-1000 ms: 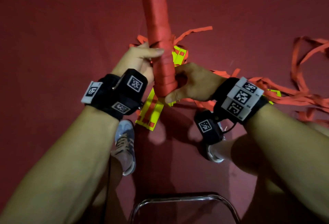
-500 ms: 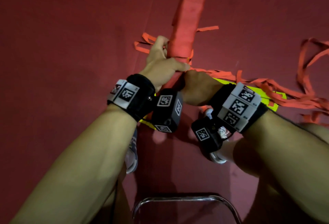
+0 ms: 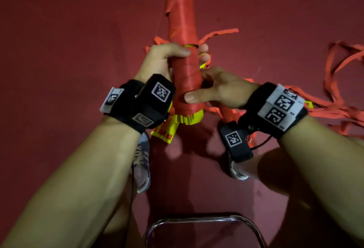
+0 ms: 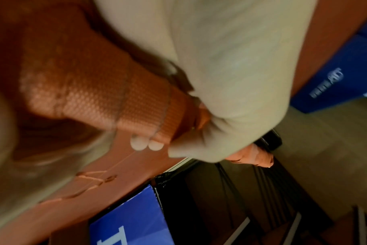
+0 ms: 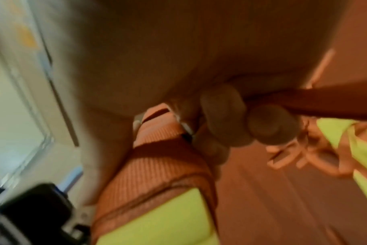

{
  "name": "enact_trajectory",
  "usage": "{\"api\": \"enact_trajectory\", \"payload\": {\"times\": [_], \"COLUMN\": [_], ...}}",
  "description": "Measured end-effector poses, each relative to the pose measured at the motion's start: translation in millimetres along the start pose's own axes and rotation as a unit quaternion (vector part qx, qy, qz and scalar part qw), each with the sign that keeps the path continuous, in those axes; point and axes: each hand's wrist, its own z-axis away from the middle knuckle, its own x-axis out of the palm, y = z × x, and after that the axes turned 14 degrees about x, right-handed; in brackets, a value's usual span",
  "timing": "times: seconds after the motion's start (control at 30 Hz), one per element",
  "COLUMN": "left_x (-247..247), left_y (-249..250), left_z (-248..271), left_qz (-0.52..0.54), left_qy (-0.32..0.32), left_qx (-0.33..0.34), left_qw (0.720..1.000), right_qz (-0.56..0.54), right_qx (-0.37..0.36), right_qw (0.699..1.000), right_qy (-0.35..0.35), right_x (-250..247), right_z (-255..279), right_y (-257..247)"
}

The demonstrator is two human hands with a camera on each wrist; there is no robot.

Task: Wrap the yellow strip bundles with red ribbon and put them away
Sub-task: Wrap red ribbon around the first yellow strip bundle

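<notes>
Above red floor (image 3: 59,51), ribbon-wrapped bundle (image 3: 187,78) — left hand (image 3: 159,62) wraps mid-length, right hand (image 3: 222,90) grips near end.

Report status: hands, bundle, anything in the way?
Left hand grips bundle high, right hand grips it low. Bundle mostly ribbon-wrapped, yellow end exposed. Loose ribbon tangled to the right, not blocking.

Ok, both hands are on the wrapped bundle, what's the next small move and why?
Probably wind one more turn toward the near end. The left hand grips the long red-ribbon-wrapped bundle of yellow strips higher up, the right hand grips it lower with its thumb across, and bare yellow strip ends stick out below the wrap, so that end looks unfinished.
</notes>
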Motion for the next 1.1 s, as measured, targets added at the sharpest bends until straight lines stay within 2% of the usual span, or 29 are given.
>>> {"api": "enact_trajectory", "payload": {"times": [0.13,0.27,0.33,0.43,0.5,0.6,0.63,0.67,0.7,0.77,0.8,0.87,0.9,1.0,1.1], "left_x": [-2,-2,-5,-1,3,7,8,10,10,8,6,4,3,7,11], "left_y": [2,-5,-14,-30,-39,-45,-43,-40,-34,-20,-14,-6,-5,-3,-3], "left_z": [5,-2,-10,-13,-12,-14,-15,-16,-17,-17,-17,-13,-10,-3,-3], "left_qz": [-0.009,-0.061,-0.129,-0.215,-0.250,-0.271,-0.268,-0.255,-0.230,-0.150,-0.102,-0.046,-0.042,-0.037,-0.058], "left_qy": [-0.033,-0.023,0.014,0.081,0.123,0.161,0.164,0.164,0.163,0.144,0.115,0.065,0.055,0.039,0.030], "left_qx": [0.023,0.047,0.077,0.123,0.170,0.208,0.212,0.217,0.216,0.179,0.134,0.045,0.033,0.053,0.062], "left_qw": [0.999,0.997,0.989,0.965,0.945,0.926,0.925,0.928,0.935,0.962,0.979,0.996,0.997,0.997,0.996], "right_qz": [-0.033,0.088,0.195,0.332,0.361,0.372,0.363,0.339,0.282,0.119,0.054,-0.001,-0.004,0.015,0.046], "right_qx": [0.003,0.059,0.094,0.095,0.092,0.119,0.117,0.107,0.085,0.018,-0.009,-0.048,-0.055,-0.045,-0.027], "right_qw": [0.999,0.994,0.975,0.929,0.913,0.882,0.883,0.896,0.925,0.981,0.992,0.998,0.998,0.999,0.998], "right_qy": [-0.010,0.001,0.052,0.130,0.166,0.264,0.275,0.267,0.241,0.154,0.110,0.045,0.027,0.012,0.031], "right_x": [-4,-14,-15,-4,9,19,18,16,13,8,7,3,1,-1,-1], "right_z": [1,7,7,-3,-11,-17,-18,-18,-17,-9,-6,1,4,4,0], "right_y": [-3,-7,-8,-1,5,3,2,2,1,-4,-3,-3,-3,0,1]}}
